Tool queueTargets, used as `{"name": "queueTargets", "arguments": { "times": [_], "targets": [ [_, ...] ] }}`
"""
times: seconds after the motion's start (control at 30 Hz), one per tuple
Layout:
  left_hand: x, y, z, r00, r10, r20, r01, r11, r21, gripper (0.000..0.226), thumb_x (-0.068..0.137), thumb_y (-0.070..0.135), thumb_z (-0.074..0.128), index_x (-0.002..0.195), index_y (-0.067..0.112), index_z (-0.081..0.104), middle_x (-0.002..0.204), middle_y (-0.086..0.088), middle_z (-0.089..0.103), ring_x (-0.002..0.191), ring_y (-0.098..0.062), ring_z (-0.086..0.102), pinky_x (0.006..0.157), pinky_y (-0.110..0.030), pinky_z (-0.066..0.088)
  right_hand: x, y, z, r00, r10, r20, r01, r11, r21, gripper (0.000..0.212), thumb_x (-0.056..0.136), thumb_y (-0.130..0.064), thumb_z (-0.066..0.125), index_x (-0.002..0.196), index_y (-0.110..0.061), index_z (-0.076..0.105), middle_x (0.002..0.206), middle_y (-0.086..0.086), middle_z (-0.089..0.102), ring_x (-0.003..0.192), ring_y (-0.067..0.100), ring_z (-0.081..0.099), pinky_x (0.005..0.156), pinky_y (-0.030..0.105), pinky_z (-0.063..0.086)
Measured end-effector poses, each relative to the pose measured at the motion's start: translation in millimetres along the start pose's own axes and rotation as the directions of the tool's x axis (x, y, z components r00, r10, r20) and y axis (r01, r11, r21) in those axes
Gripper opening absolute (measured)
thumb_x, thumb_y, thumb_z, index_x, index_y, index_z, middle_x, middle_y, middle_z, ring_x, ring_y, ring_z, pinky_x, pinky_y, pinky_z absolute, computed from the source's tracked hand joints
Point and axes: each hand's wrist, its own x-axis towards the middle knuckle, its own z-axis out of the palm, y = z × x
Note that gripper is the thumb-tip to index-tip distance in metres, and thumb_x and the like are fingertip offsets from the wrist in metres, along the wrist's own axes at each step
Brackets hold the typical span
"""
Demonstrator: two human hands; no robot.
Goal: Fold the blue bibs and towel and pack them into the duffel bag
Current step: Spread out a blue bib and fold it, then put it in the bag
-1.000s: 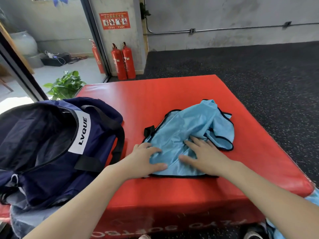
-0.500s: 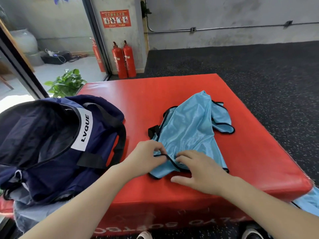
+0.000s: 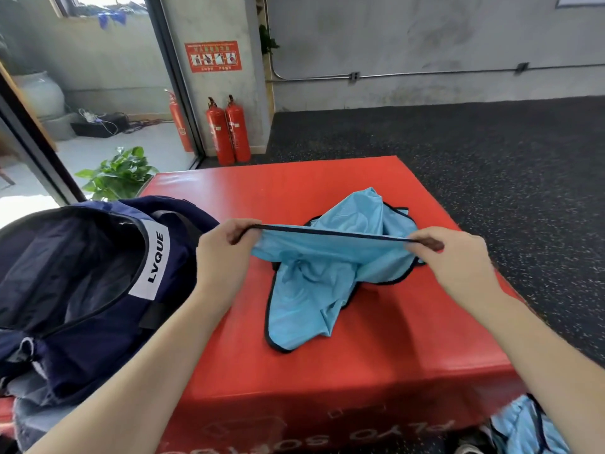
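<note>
A light blue bib (image 3: 314, 290) with black trim hangs crumpled over the red padded box (image 3: 409, 348). My left hand (image 3: 226, 250) and my right hand (image 3: 458, 260) each pinch one end of its black-trimmed edge and hold it stretched taut above the box. The lower part of the bib still lies on the box top. The navy duffel bag (image 3: 98, 290) with a white LVQUE label stands open at the left, touching the box. More light blue fabric (image 3: 523, 427) lies on the floor at the bottom right.
Two red fire extinguishers (image 3: 229, 129) stand against the wall beyond the box, a third one (image 3: 178, 126) behind the glass door. A green potted plant (image 3: 118, 173) sits behind the bag. Dark speckled rubber floor (image 3: 491, 158) surrounds the box.
Both hands have lifted off the box, taken the bib's trimmed edge and pulled it apart and up. The bib has risen from lying flat to hanging bunched.
</note>
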Motion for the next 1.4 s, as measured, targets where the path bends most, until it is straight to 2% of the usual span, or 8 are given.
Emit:
{"name": "queueTargets", "arguments": {
  "times": [0.1,0.27,0.53,0.7,0.83,1.0,1.2,1.4],
  "targets": [
    [3,3,-4,0.999,0.012,-0.053,-0.011,1.000,0.022,0.012,0.084,0.015,0.077,0.093,0.022,0.079,0.081,0.007,0.077,0.081,-0.008,0.071,0.081,-0.022,0.053,6,9,-11,0.999,0.021,-0.029,-0.020,1.000,0.014,0.018,0.085,-0.019,0.078,0.086,-0.036,0.072,0.083,-0.016,0.072,0.075,-0.011,0.063,0.072,0.002,0.041],
    [12,11,-6,0.991,0.029,-0.130,-0.039,0.996,-0.076,0.010,0.084,0.017,0.078,0.091,0.024,0.079,0.083,0.004,0.077,0.077,-0.009,0.069,0.084,-0.030,0.056,15,7,-22,0.982,0.115,-0.147,-0.084,0.975,0.204,0.009,0.092,-0.011,0.068,0.092,-0.021,0.066,0.086,-0.001,0.074,0.055,0.009,0.070,0.055,0.013,0.049],
    [15,10,-1,0.994,-0.003,-0.113,-0.015,0.987,-0.163,0.007,0.088,0.014,0.074,0.091,0.019,0.077,0.075,-0.003,0.074,0.071,-0.019,0.070,0.067,-0.031,0.052,26,18,-28,0.950,0.069,-0.306,-0.019,0.987,0.162,0.013,0.095,-0.009,0.064,0.102,-0.019,0.068,0.096,-0.009,0.069,0.086,-0.008,0.063,0.082,0.000,0.039],
    [9,-20,1,0.986,0.027,0.165,-0.080,0.942,0.325,0.006,0.086,0.028,0.077,0.081,0.030,0.075,0.074,0.019,0.072,0.074,0.004,0.064,0.071,-0.007,0.042,19,54,1,0.990,0.115,0.079,-0.103,0.986,-0.133,0.020,0.088,-0.021,0.076,0.106,-0.015,0.072,0.102,0.001,0.072,0.099,0.020,0.067,0.084,0.018,0.041],
    [0,-54,3,0.915,-0.086,0.394,-0.207,0.738,0.643,0.016,0.080,0.023,0.079,0.096,0.024,0.078,0.098,0.012,0.073,0.100,-0.010,0.064,0.085,-0.014,0.039,11,59,18,0.966,0.151,0.208,-0.077,0.942,-0.327,0.036,0.088,-0.028,0.075,0.119,-0.012,0.069,0.121,0.008,0.068,0.116,0.026,0.061,0.101,0.033,0.042],
    [-20,-39,19,0.850,0.030,0.526,-0.355,0.769,0.531,0.020,0.080,0.031,0.079,0.100,0.029,0.077,0.099,0.019,0.068,0.096,0.003,0.057,0.089,-0.020,0.043,-12,12,36,0.950,-0.074,0.305,0.131,0.976,-0.173,0.018,0.091,-0.033,0.070,0.105,-0.022,0.071,0.104,-0.008,0.070,0.098,0.010,0.063,0.090,0.032,0.049],
    [-55,-33,32,0.553,-0.158,0.818,-0.558,0.659,0.505,0.049,0.070,0.060,0.075,0.112,0.036,0.068,0.104,0.017,0.059,0.098,-0.001,0.049,0.090,-0.027,0.046,-43,-16,77,0.743,-0.203,0.637,0.303,0.952,-0.050,0.030,0.082,-0.045,0.075,0.108,-0.031,0.070,0.104,-0.015,0.066,0.095,0.001,0.058,0.089,0.025,0.048],
    [-49,-34,31,0.713,-0.131,0.689,-0.359,0.776,0.519,0.008,0.090,0.031,0.068,0.085,0.025,0.068,0.080,0.008,0.069,0.074,-0.003,0.061,0.069,-0.020,0.047,-52,-19,95,0.736,-0.215,0.642,0.309,0.950,-0.036,0.048,0.082,-0.060,0.070,0.121,-0.031,0.065,0.115,-0.014,0.054,0.109,0.003,0.049,0.101,0.027,0.042]
  ]
}}
